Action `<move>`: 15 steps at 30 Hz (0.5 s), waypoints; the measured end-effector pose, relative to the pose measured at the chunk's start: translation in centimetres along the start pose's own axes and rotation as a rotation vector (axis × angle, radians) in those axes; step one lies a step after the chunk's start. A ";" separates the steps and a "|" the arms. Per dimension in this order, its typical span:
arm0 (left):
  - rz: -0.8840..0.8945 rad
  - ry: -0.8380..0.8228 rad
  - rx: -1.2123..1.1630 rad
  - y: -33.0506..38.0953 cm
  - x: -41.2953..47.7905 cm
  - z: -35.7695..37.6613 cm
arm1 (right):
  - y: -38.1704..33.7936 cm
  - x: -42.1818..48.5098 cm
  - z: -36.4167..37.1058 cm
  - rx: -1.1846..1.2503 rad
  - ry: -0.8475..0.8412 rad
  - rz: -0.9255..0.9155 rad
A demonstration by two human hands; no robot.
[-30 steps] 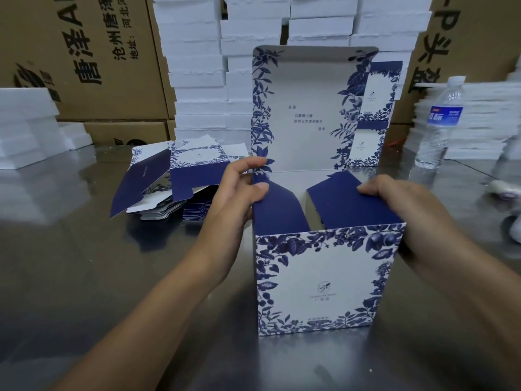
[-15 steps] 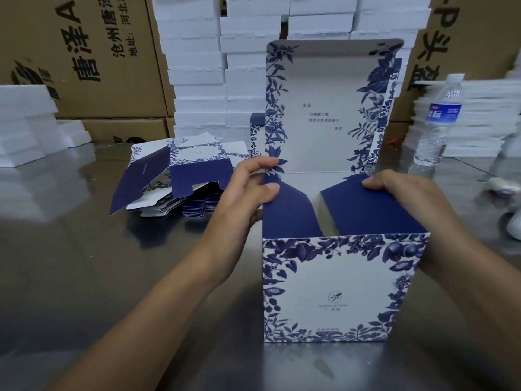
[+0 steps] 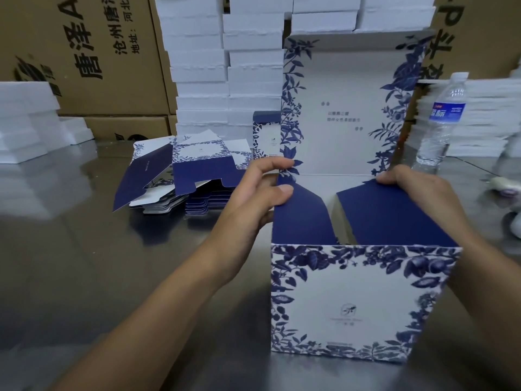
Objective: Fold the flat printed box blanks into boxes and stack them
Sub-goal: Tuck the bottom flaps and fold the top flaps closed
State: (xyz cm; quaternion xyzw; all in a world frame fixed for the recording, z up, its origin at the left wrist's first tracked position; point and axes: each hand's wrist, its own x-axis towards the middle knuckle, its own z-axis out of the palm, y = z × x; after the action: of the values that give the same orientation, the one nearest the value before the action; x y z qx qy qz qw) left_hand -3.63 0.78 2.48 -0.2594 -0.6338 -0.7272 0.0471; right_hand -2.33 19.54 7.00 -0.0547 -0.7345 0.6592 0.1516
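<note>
A white box with blue floral print stands upright on the steel table in front of me, its lid raised at the back. Two dark blue side flaps fold inward over the opening. My left hand grips the box's left wall, thumb pressing on the left flap. My right hand holds the right side, fingers lying on the right flap. A pile of flat printed blanks lies to the left on the table. A folded box stands behind my left hand, partly hidden by the raised lid.
Stacks of white foam trays rise behind the box, more at far left and right. Brown cartons line the back. A water bottle stands at right. Some white object lies at the right edge.
The box has slid a little to the right and nearer to me with both hands on it. The folded box behind it is now mostly hidden by the lid.
</note>
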 end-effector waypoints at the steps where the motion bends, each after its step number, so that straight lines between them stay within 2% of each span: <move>1: 0.001 -0.001 -0.003 0.0 0.0 0.0 | 0.0 0.1 0.0 -0.020 0.012 -0.010; 5: -0.003 0.002 -0.020 0.1 -0.2 0.1 | 0.1 0.2 0.1 -0.047 -0.001 -0.058; 11: 0.004 0.011 -0.023 0.1 -0.3 0.1 | 0.8 0.1 -0.2 0.102 -0.051 -0.076; 15: 0.008 0.081 -0.060 -0.1 -0.3 0.1 | 1.0 0.0 0.3 0.178 -0.053 -0.105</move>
State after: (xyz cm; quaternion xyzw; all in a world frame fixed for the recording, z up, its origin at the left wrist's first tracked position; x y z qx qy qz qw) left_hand -3.39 0.82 2.27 -0.2338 -0.6081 -0.7556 0.0679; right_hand -2.56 19.41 5.95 0.0148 -0.6786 0.7142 0.1706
